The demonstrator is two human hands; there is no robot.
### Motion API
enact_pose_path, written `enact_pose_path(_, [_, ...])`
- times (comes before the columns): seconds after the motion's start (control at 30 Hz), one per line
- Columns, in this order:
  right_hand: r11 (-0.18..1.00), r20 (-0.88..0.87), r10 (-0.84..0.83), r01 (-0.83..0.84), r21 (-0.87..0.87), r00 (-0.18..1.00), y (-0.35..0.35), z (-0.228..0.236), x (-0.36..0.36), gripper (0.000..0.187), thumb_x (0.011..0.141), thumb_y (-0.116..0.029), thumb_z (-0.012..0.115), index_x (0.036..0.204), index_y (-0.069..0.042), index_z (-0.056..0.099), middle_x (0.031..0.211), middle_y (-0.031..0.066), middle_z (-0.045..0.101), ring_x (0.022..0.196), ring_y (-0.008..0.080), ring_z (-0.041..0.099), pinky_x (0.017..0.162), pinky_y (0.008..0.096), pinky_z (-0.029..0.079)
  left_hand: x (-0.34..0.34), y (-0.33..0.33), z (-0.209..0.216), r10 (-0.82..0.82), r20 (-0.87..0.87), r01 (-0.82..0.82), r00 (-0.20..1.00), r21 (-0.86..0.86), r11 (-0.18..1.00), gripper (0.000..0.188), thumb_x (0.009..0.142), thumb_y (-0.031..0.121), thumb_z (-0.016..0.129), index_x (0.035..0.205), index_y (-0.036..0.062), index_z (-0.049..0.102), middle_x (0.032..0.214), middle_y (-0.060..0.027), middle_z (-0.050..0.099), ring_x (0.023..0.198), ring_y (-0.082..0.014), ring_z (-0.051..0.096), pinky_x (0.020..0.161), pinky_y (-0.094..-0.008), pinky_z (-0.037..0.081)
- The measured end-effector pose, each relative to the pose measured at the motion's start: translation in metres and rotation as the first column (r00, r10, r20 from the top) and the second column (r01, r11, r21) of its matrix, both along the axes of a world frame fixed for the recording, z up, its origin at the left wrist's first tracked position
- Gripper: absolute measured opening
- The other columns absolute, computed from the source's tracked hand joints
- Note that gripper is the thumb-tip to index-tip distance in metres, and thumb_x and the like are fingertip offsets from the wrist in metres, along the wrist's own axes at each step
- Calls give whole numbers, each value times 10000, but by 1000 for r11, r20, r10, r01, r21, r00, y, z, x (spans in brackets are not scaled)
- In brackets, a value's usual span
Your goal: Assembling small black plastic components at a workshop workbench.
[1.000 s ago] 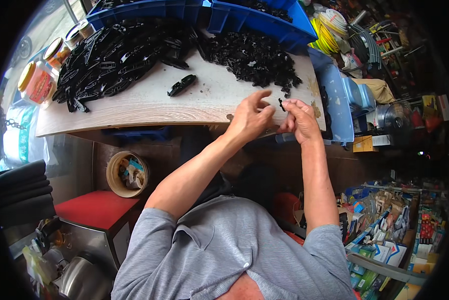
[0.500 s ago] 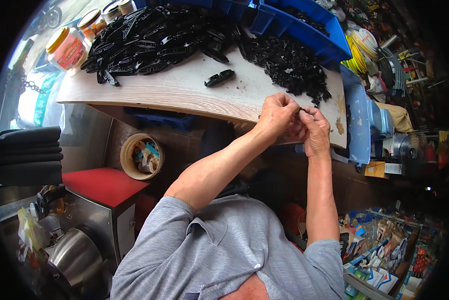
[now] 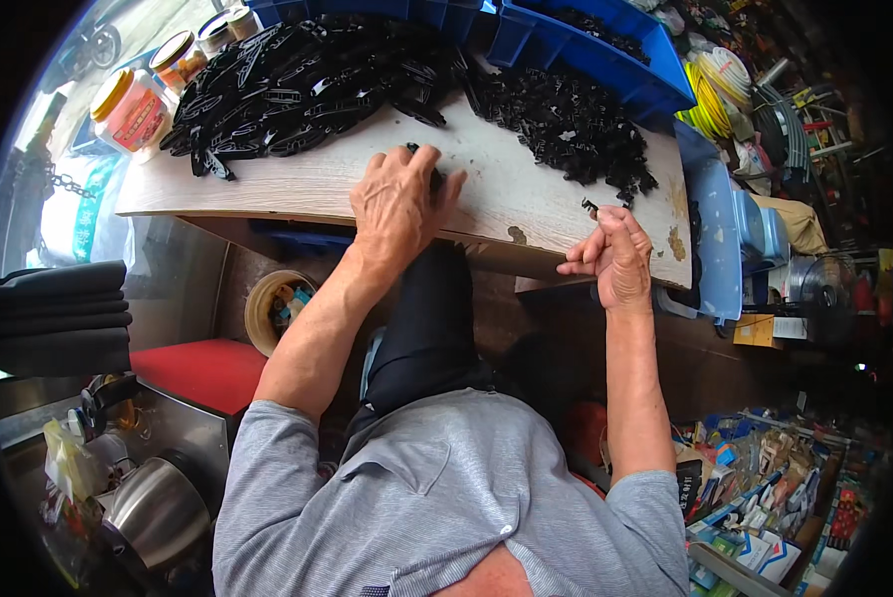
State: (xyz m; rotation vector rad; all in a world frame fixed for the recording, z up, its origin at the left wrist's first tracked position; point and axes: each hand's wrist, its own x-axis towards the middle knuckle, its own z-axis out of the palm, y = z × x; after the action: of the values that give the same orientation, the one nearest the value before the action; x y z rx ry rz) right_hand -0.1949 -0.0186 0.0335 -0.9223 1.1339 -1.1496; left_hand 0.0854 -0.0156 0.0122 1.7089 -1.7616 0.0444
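Note:
My left hand (image 3: 396, 199) is on the pale tabletop, its fingers curled round a black elongated plastic part (image 3: 436, 180); most of that part is hidden behind the fingers. At the table's front edge on the right, my right hand (image 3: 620, 249) pinches a small black plastic piece (image 3: 591, 207) between thumb and forefinger. Its other fingers are loosely bent. A heap of long black plastic parts (image 3: 297, 90) lies beyond my left hand. Farther right, beyond my right hand, is a pile of small black plastic pieces (image 3: 566, 124).
Blue bins (image 3: 655, 85) stand along the table's (image 3: 267, 189) back. Lidded jars (image 3: 131, 109) occupy its far left corner. A light blue tub (image 3: 720, 239) is at the right end. Below the table sits a round waste bucket (image 3: 259, 313), near a red-topped cabinet (image 3: 202, 373).
My hands have come apart. The left moved leftward onto the black elongated part lying on the table; the right stayed near the front edge, and its small black piece now shows above the fingertips.

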Motion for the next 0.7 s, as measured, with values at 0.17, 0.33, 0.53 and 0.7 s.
enact_pose_path(0.17, [1000,20,11,-11,-20,1000,0,-5,3,192,909,-207,668,1026,-61,627,552,54,559,567,212,668,510,455,624,-4,4,-10,-85,61,88,995,-39,995,274,784,159,716,1042,102,641,949,-99,623,848,-311,576,720,-426,486])
enact_pose_path(0.33, [996,58,76,-73,-42,995,-1,-6,10,148,919,-187,659,1017,-76,647,561,56,576,563,206,668,521,457,627,5,-1,-13,-69,28,74,997,-218,973,270,815,99,687,1075,77,618,925,-122,621,876,-344,584,761,-441,488])
enact_pose_path(0.53, [990,97,126,-120,-70,987,-2,1,22,148,921,-185,655,1030,-87,643,581,58,581,582,201,663,544,464,630,-22,6,-6,-278,-576,302,768,-57,952,243,866,69,696,1091,17,621,873,-57,654,788,-207,617,699,-325,501])
enact_pose_path(0.7, [990,106,134,-128,-64,985,-2,5,28,164,903,-194,671,1014,-76,648,594,47,594,561,174,650,545,416,622,-55,8,4,-95,-977,603,188,39,797,234,865,101,707,1070,-2,659,801,-15,654,691,-56,573,585,-227,475])
